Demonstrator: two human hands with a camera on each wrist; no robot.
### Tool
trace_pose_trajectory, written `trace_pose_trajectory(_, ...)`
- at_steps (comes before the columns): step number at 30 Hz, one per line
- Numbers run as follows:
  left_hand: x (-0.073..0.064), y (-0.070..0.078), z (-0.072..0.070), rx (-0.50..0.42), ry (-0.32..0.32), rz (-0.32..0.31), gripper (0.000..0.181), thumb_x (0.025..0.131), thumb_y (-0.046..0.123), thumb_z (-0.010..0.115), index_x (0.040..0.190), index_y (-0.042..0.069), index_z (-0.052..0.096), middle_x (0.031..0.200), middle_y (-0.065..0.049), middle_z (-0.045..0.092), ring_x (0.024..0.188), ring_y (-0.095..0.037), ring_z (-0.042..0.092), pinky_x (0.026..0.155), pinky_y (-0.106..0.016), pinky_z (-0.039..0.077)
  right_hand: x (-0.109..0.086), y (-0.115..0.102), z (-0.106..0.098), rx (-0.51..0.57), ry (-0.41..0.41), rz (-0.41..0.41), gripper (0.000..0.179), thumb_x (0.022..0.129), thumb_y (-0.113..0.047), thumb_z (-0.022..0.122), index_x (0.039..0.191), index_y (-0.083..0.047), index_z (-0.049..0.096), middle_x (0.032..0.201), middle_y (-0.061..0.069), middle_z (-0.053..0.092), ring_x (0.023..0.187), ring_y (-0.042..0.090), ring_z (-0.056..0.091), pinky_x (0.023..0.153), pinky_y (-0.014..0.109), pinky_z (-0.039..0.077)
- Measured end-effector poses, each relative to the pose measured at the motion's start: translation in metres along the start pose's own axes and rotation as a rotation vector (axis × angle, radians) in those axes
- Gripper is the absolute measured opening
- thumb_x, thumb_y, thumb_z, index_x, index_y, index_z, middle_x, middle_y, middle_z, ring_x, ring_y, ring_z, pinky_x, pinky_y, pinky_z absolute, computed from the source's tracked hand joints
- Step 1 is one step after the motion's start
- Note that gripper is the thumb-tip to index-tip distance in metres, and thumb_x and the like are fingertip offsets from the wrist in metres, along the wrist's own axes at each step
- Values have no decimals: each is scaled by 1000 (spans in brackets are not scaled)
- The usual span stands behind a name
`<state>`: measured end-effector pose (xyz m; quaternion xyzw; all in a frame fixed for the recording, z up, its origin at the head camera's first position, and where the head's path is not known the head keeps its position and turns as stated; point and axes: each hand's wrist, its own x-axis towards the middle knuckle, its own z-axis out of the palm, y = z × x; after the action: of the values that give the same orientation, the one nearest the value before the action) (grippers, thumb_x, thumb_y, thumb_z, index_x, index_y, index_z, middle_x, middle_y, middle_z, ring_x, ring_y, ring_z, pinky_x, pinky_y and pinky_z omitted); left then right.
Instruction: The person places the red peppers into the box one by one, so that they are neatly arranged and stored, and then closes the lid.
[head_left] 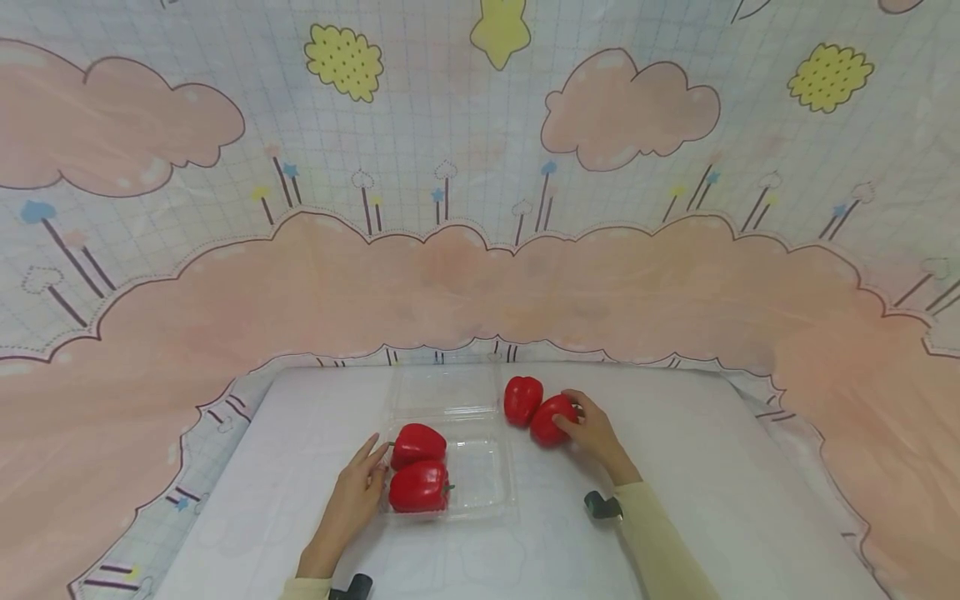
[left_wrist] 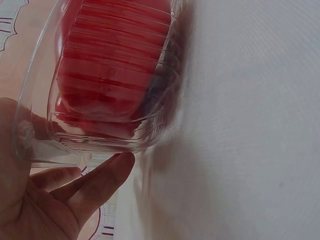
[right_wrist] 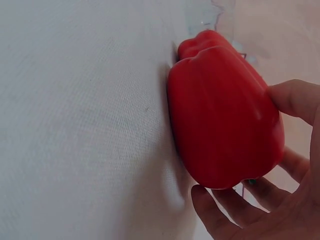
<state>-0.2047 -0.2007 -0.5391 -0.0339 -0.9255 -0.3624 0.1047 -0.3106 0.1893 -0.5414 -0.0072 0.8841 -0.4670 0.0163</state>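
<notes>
A clear plastic clamshell container [head_left: 480,471] lies with its lid [head_left: 446,390] folded back away from me. Two red bell peppers sit on its left side: a back one [head_left: 420,444] and a front one [head_left: 417,487] with a green stem pointing right. My left hand [head_left: 358,487] holds the container's left edge, thumb over the rim and fingertips [left_wrist: 122,165] against the outer wall. To the right of the container, my right hand [head_left: 596,429] grips a red bell pepper [right_wrist: 225,120] between thumb and fingers, low at the table surface. Another red bell pepper [head_left: 522,400] lies right beside it.
The table has a white cloth [head_left: 675,450]. Behind and around it hangs a patterned curtain [head_left: 480,283] with clouds and stars. Dark wrist devices show near each sleeve, one by the right forearm [head_left: 645,508].
</notes>
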Motion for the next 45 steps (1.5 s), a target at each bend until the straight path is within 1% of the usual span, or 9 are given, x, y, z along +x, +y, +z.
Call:
trace_pose_trajectory(4, 0, 0, 0, 1, 0, 3, 41, 97, 5, 51, 138, -2, 54, 153, -21, 42, 114, -34, 66, 86, -40, 59, 0, 2, 0, 11, -1, 13, 59, 91, -25, 67, 144, -16, 43, 144, 15, 48, 130, 39, 49, 101, 52, 51)
trace_pose_trajectory(12, 0, 0, 0, 8, -5, 9, 41, 97, 4, 51, 138, -2, 53, 153, -21, 42, 119, -38, 63, 90, -44, 58, -1, 1, -2, 26, -9, 8, 59, 90, -26, 67, 143, -15, 42, 147, 17, 46, 132, 43, 47, 102, 54, 50)
trace_pose_trajectory(17, 0, -1, 0, 6, 3, 15, 41, 97, 4, 52, 137, -2, 54, 152, -21, 42, 116, -36, 64, 89, -43, 58, -3, 0, -3, 12, -9, 7, 61, 90, -26, 68, 143, -14, 41, 147, 18, 46, 133, 44, 47, 101, 55, 50)
trace_pose_trajectory(24, 0, -1, 1, 9, 2, 15, 41, 97, 5, 53, 137, -2, 54, 152, -21, 42, 117, -37, 64, 89, -44, 58, -4, 0, -3, 2, 10, 18, 63, 90, -28, 69, 146, -18, 41, 146, 17, 47, 133, 43, 47, 101, 54, 51)
trace_pose_trajectory(28, 0, -1, 1, 10, 1, 17, 41, 97, 4, 53, 138, -2, 54, 152, -22, 42, 118, -38, 63, 90, -45, 57, -5, 1, -2, 4, 23, 15, 63, 90, -29, 69, 146, -16, 42, 145, 17, 48, 131, 42, 49, 99, 53, 53)
trace_pose_trajectory(36, 0, -1, 1, 10, -5, 12, 41, 97, 5, 52, 138, -2, 53, 153, -21, 42, 121, -40, 60, 92, -47, 56, -11, -2, -4, 45, 32, 4, 62, 91, -30, 68, 145, -17, 42, 145, 15, 49, 130, 40, 50, 99, 51, 53)
trace_pose_trajectory(45, 0, -2, 0, 4, -3, 12, 42, 97, 5, 53, 139, -2, 53, 153, -22, 41, 118, -38, 63, 90, -45, 57, -13, -4, -7, 43, 54, -5, 61, 92, -31, 67, 145, -18, 42, 147, 13, 48, 133, 39, 48, 101, 52, 51)
